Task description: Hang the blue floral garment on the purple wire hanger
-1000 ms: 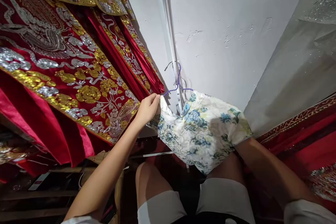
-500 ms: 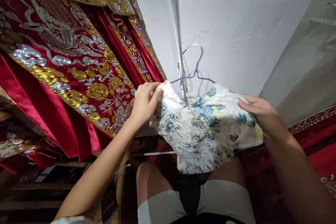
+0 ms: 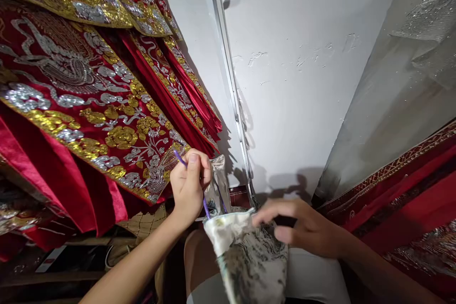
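The white wall [image 3: 292,80] takes up the most room in front of me. To my left hangs the red embroidered cloth [image 3: 121,137], worked in gold and silver flowers, with smooth pinkish-red fabric showing under its lower edge. On my right is a grey, see-through sheet [image 3: 392,104], and below it lies more red cloth [image 3: 420,194] with a patterned border. My white shorts [image 3: 315,275] show at the bottom, partly behind the patterned garment [image 3: 260,266], which hangs over my lap, below and between my hands. It is pale with dark markings, blurred in places, and a paler fold of fabric stands up just behind its top edge. A narrow metal strip [image 3: 228,66] runs down the wall, slanting towards the garment. My right hand [image 3: 302,228] is beside the garment's upper edge, thumb and fingers parted; I cannot tell whether the fingertips touch the cloth. My left hand [image 3: 190,185] is clenched round the purple hanger [image 3: 205,209], one end poking out above my fist and a length running down from it to the garment's top edge.
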Action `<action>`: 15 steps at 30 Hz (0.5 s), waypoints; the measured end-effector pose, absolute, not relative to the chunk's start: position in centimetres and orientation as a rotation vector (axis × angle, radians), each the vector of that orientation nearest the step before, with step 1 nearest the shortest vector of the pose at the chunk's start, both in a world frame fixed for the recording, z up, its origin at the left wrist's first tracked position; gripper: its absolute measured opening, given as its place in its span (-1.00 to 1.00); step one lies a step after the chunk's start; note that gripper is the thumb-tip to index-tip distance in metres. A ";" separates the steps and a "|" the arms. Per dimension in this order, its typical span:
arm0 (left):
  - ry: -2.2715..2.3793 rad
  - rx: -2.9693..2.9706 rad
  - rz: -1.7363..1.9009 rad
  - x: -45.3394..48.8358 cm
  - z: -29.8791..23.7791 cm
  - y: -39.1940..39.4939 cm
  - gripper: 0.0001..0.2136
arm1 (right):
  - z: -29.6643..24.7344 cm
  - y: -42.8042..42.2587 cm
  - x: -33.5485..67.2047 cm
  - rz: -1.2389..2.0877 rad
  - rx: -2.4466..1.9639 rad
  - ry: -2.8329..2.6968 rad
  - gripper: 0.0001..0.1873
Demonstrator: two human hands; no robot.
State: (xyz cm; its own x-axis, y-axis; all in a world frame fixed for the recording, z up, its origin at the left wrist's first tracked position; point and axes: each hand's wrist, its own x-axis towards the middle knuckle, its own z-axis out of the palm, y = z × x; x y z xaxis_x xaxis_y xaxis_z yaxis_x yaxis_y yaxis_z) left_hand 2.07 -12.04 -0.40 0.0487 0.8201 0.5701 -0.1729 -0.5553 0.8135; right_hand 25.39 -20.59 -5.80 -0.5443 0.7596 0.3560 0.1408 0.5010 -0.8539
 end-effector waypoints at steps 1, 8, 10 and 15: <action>0.641 1.524 1.617 1.8 -0.1 -12.2 -0.57 | -6.5 -19.5 25.1 0.901 -0.819 -2.001 -0.56; 0.413 1.402 1.453 1.9 2.2 -14.7 -0.47 | -11.1 -12.2 20.6 -0.159 -1.004 -2.059 0.19; 0.373 1.377 1.404 1.9 2.5 -15.0 -0.46 | -10.5 -11.2 20.1 -0.248 -0.935 -2.046 0.12; 0.574 1.466 1.421 -0.4 2.0 -12.7 -0.61 | -7.4 -9.9 22.7 -0.249 -0.913 -2.066 -0.34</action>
State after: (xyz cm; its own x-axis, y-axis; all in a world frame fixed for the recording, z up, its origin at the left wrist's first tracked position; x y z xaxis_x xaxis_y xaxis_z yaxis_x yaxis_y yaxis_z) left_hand -0.37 -12.73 1.99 0.2044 0.8562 0.4744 -0.2865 -0.4111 0.8654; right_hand 22.65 -9.92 -7.35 -0.3799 0.5170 0.7671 0.6847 0.7148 -0.1426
